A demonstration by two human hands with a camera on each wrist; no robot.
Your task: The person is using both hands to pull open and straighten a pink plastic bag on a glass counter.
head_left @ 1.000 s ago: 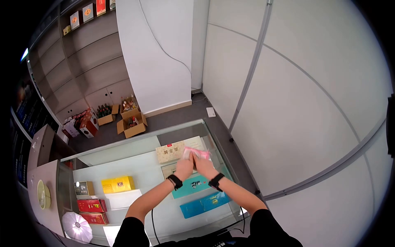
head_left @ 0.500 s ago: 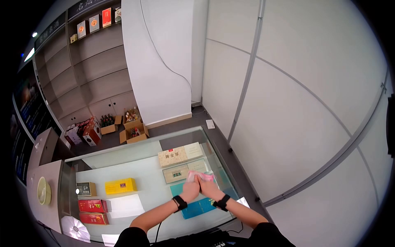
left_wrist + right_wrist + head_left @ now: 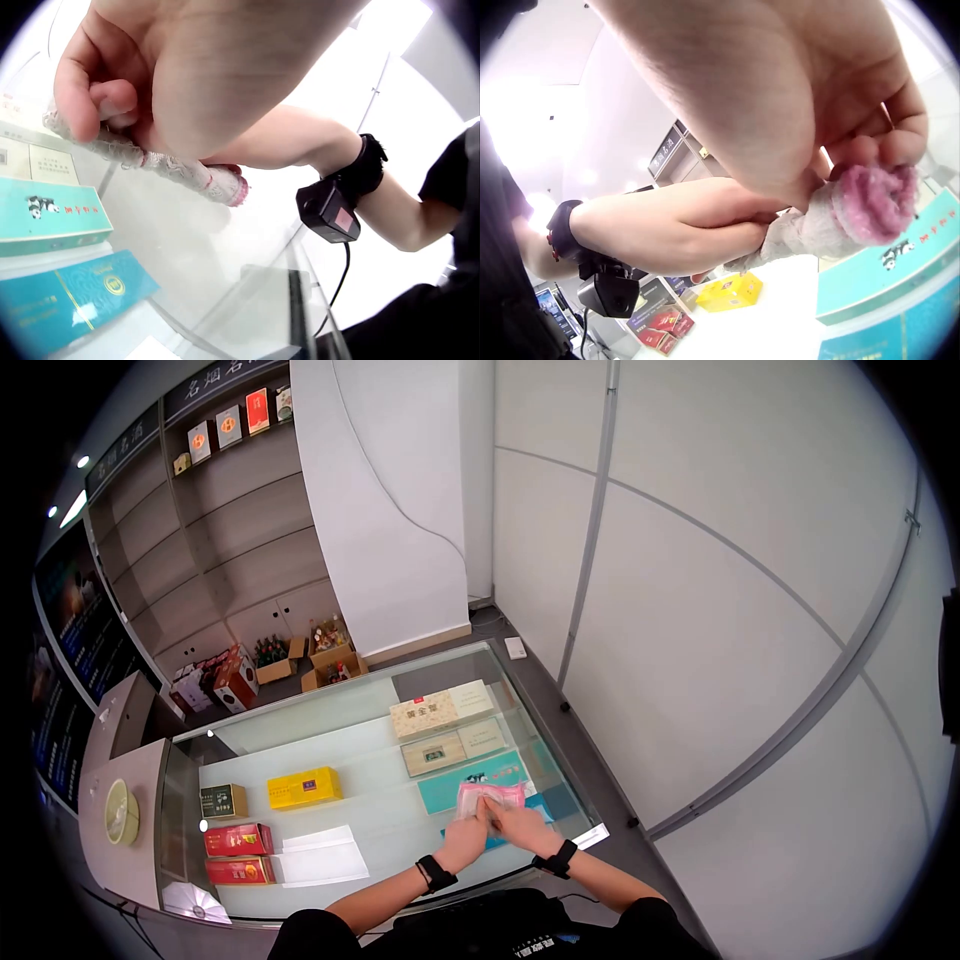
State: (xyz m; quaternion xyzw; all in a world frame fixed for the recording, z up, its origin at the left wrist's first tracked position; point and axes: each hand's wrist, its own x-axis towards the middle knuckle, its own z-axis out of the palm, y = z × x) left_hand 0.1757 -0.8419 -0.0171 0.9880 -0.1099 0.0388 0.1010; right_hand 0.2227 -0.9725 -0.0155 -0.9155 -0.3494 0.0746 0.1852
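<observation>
Both hands hold a rolled pink and white cloth (image 3: 510,794) above the glass counter. The left hand (image 3: 463,842) has its fingers curled round one part of the roll; the right hand (image 3: 527,828) grips the part beside it, the two hands touching. In the left wrist view the roll (image 3: 180,169) runs under the left hand (image 3: 202,75), its pink end beyond. Seen from the right wrist, the pink end of the roll (image 3: 877,202) sticks out by the fingers of the right hand (image 3: 780,90). Under the hands lie a teal panda box (image 3: 450,788) and a blue box (image 3: 82,300).
Under the glass are two pale boxes (image 3: 425,715), a yellow box (image 3: 304,787), red boxes (image 3: 238,840) and a dark box (image 3: 223,801). A bowl (image 3: 122,812) stands on the left side counter. Opened cartons (image 3: 334,670) sit on the floor behind.
Both hands have moved down and nearer the body with the cloth, from over the pale boxes to over the teal and blue boxes. The head view has also shifted.
</observation>
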